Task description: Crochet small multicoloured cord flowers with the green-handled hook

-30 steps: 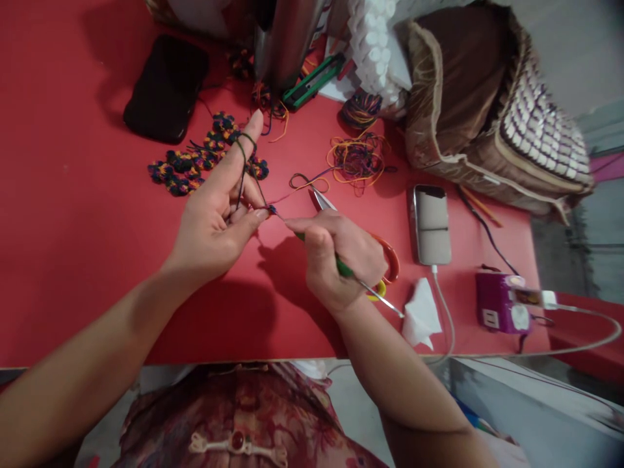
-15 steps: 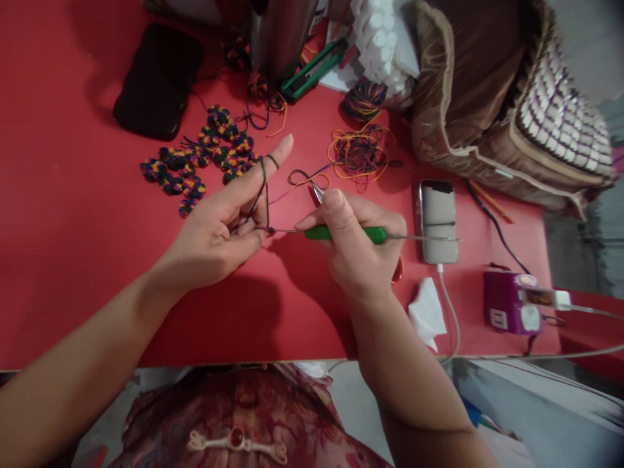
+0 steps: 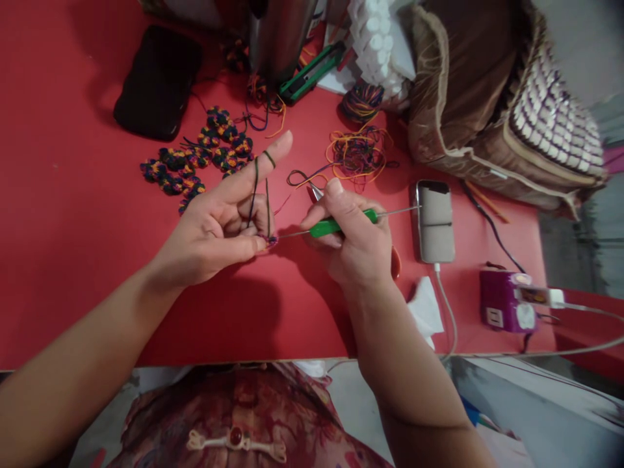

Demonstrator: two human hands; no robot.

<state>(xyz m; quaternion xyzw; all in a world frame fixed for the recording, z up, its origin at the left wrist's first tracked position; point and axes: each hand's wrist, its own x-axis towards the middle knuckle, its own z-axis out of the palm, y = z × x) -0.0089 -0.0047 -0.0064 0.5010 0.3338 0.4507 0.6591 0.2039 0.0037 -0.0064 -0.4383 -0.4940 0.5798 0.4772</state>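
Note:
My left hand (image 3: 214,234) pinches a small multicoloured crochet piece (image 3: 270,240) between thumb and fingers. Dark yarn (image 3: 254,188) loops round its raised index finger and runs down to the piece. In my right hand (image 3: 355,240) is a crochet hook with a green handle (image 3: 336,224); its thin tip meets the crochet piece, and the other metal end sticks out to the right. Beyond the hands lies a loose tangle of multicoloured yarn (image 3: 358,153), with a wound ball of yarn (image 3: 361,101) behind it. Several finished crochet flowers (image 3: 221,140) lie past my left hand.
On the red table (image 3: 58,260) are a black phone-like object (image 3: 158,84), a green cutter (image 3: 312,75), a metal cylinder (image 3: 277,39) and a brown bag (image 3: 468,130). A charging phone (image 3: 435,221), a white tissue (image 3: 426,309) and a purple box (image 3: 504,302) lie at the right.
My right hand has turned the hook, so its rear end tilts up and the handle slopes. The crochet piece has shifted slightly down and shows more beyond my left fingertips.

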